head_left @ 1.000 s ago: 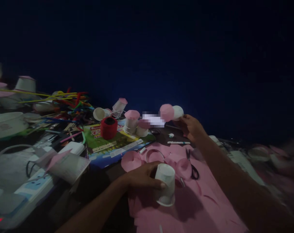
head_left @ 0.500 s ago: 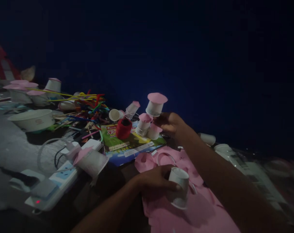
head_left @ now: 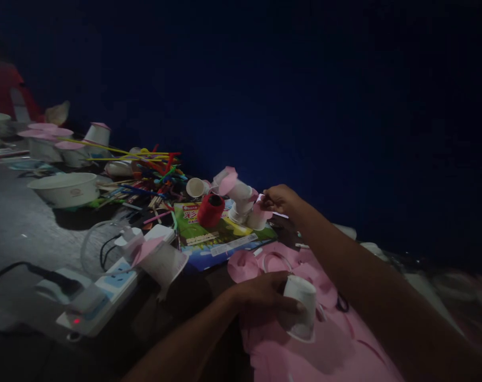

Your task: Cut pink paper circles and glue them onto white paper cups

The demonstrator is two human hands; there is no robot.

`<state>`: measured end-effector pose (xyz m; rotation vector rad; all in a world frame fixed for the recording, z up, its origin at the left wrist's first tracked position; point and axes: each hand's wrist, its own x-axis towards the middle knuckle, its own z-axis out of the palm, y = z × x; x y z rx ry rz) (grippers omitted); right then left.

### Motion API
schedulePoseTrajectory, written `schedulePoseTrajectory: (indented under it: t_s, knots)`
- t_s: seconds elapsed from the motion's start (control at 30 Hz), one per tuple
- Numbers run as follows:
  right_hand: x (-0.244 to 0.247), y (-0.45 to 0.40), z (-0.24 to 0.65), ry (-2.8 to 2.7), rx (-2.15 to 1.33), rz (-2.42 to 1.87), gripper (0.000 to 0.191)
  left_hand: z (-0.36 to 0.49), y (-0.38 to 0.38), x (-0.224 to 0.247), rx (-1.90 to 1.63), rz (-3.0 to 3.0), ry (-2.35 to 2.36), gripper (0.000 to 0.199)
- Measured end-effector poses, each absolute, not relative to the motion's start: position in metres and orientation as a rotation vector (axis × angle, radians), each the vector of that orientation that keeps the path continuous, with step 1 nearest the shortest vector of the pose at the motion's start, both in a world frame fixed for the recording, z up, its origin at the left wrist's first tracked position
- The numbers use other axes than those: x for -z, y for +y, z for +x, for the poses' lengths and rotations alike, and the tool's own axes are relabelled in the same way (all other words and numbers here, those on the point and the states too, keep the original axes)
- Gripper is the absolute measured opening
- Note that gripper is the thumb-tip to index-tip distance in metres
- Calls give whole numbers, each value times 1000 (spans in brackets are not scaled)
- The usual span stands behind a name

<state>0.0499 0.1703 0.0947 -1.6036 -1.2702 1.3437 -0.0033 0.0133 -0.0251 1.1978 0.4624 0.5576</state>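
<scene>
My left hand (head_left: pixel 267 297) is closed around an upturned white paper cup (head_left: pixel 302 310) above pink paper sheets (head_left: pixel 324 350). My right hand (head_left: pixel 281 199) is farther off, its fingers curled together beside a cluster of pink-topped cups. One paper cup with a pink cone top (head_left: pixel 229 183) leans to the left over the others, apart from the fingers. Below it stand a white cup (head_left: pixel 239 212) and another pink-topped cup (head_left: pixel 259 217), the latter closest to my right hand. Whether the right fingers pinch anything is too dark to tell.
A red thread spool (head_left: pixel 211 210) stands on a colourful packet (head_left: pixel 197 239). To the left are a power strip (head_left: pixel 105 294) with cords, a pink-topped cup lying tilted (head_left: pixel 163 262), a white bowl (head_left: pixel 66 191) and a heap of pipe cleaners (head_left: pixel 157 170). A dark blue wall rises behind.
The pink-topped cup that stood upright by my right fingers has tipped over to the left, away from them. My left hand keeps its cup. The whole view has shifted slightly.
</scene>
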Motion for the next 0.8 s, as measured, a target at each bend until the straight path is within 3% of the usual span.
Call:
schedulePoseTrajectory:
  t_s: [0.23,0.37,0.47,0.63,0.8]
  knots:
    - [-93,167,78,-1492,-984,-1730,8,-6,12,21,-547,1228,485,49]
    - [-70,162,108,-1607,-866,-1767,31,-9,13,14,-533,1383,551,49]
    - [-50,156,122,-1691,-987,-1796,45,-9,13,13,-518,1402,551,53]
    - [-24,155,118,-1843,-1238,-1680,26,-8,12,15,-505,1437,570,55]
    - [0,172,94,-1851,-1252,-1597,20,-8,13,19,-508,1443,535,55]
